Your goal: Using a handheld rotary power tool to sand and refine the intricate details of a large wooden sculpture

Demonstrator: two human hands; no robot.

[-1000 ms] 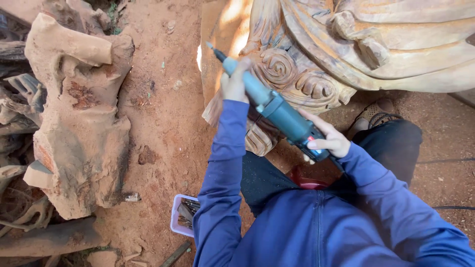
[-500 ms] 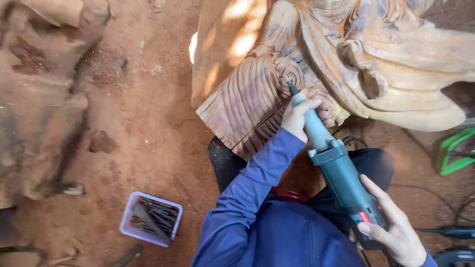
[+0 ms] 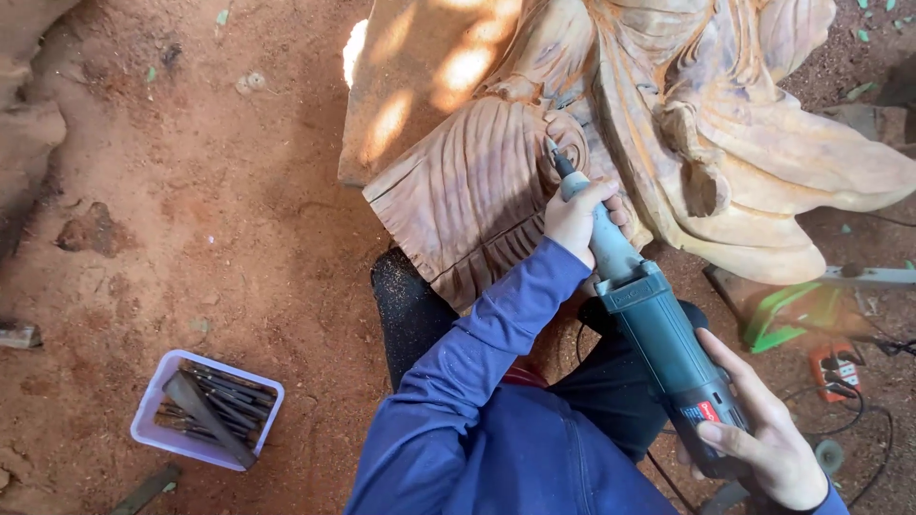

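A large pale wooden carving (image 3: pixel 668 114) with fluted folds lies on red earth at the top of the view. I hold a teal and grey die grinder (image 3: pixel 654 339) slanting up toward it. My left hand (image 3: pixel 577 217) wraps the slim grey neck of the tool near its bit. The bit tip (image 3: pixel 553 153) touches a spiral scroll on the carving. My right hand (image 3: pixel 763 429) grips the thick rear body of the grinder at the lower right. Blue sleeves cover both arms.
A pale purple plastic tub (image 3: pixel 153 434) holding several dark chisels sits on the dirt at lower left. A green and orange tool (image 3: pixel 797 315) and black cables (image 3: pixel 863 401) lie at right. A rough wood block (image 3: pixel 29 133) is at far left.
The view has swung left to right across the carving. The grinder has moved from the carving's left scrolls to the spiral above the fluted section. Both hands have kept their grip.
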